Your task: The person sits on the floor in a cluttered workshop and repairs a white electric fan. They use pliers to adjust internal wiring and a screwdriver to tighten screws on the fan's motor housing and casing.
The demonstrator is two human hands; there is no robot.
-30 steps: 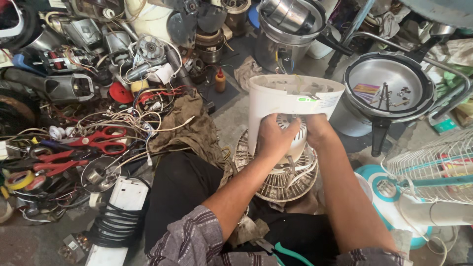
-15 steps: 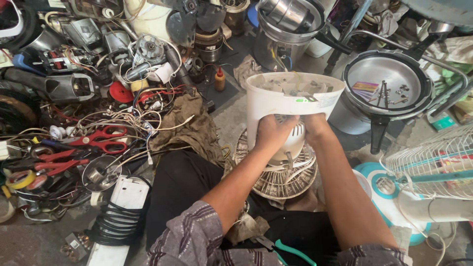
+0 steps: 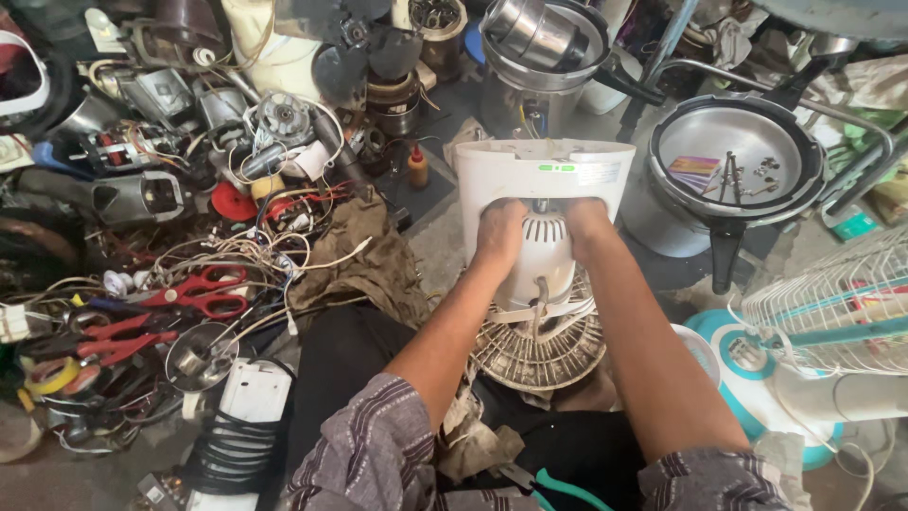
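Note:
A white table fan (image 3: 544,251) lies tilted in front of me, its flat base (image 3: 539,175) turned up and away, its dusty wire grille (image 3: 539,345) toward my lap. My left hand (image 3: 499,232) grips the left side of the fan's motor housing just under the base. My right hand (image 3: 588,220) grips the right side of the same housing. Both hands have their fingers curled around the fan body.
At left lie red-handled scissors (image 3: 194,289), tangled wires (image 3: 236,255), motors and a brown rag (image 3: 364,260). A metal pot lid with small tools (image 3: 728,156) sits at right, above another fan's white grille (image 3: 832,303). A small orange bottle (image 3: 417,168) stands behind the fan.
The fan has been turned so its base faces up more squarely. Both hands have shifted up to the housing just under the base.

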